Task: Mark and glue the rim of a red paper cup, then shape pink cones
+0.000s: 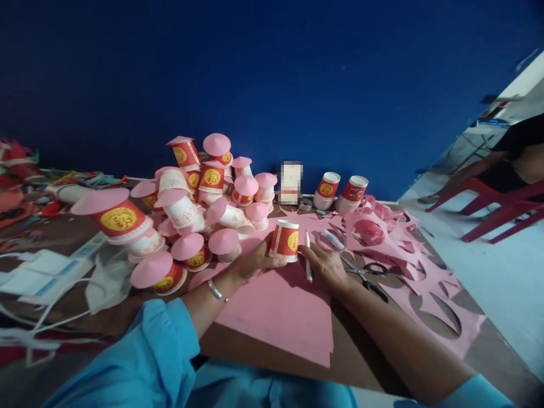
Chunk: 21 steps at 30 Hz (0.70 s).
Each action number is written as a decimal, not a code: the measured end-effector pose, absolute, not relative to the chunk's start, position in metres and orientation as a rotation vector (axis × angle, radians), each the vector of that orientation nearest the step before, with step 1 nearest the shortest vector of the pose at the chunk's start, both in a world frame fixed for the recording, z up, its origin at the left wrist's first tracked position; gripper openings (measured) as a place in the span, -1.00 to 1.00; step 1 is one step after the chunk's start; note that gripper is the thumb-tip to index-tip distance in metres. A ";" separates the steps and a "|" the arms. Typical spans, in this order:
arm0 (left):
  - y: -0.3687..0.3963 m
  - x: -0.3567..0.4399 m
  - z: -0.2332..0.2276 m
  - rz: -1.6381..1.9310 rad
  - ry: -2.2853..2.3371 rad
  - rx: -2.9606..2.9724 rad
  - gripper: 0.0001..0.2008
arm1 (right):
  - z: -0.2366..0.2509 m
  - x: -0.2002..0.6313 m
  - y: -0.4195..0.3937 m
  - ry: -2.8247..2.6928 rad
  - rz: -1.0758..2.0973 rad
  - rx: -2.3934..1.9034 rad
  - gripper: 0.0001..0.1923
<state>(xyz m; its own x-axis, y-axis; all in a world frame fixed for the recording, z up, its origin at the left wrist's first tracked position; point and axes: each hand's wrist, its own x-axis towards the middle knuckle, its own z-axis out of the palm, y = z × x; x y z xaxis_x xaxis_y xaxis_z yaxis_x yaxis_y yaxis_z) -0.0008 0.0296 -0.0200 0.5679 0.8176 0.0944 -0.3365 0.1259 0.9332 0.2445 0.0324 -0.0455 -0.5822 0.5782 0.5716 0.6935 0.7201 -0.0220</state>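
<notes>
Left grip (254, 262) clamped on red paper cup (285, 240) with gold emblem, right grip (325, 265) pinching white pen (308, 262) over pink paper (283, 311).

I wore light blue sleeves pushed up past both elbows, forearms bare. A thin silver bracelet circled my left wrist, just behind my left hand (250, 262). My right hand (325, 265) carried no ring.

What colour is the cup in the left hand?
Red with a gold emblem and white rim, cup in left hand; head view.
</notes>
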 end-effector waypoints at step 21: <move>0.033 -0.004 -0.018 0.838 0.503 1.104 -0.41 | -0.037 0.243 0.026 -2.310 -0.197 -0.876 -0.79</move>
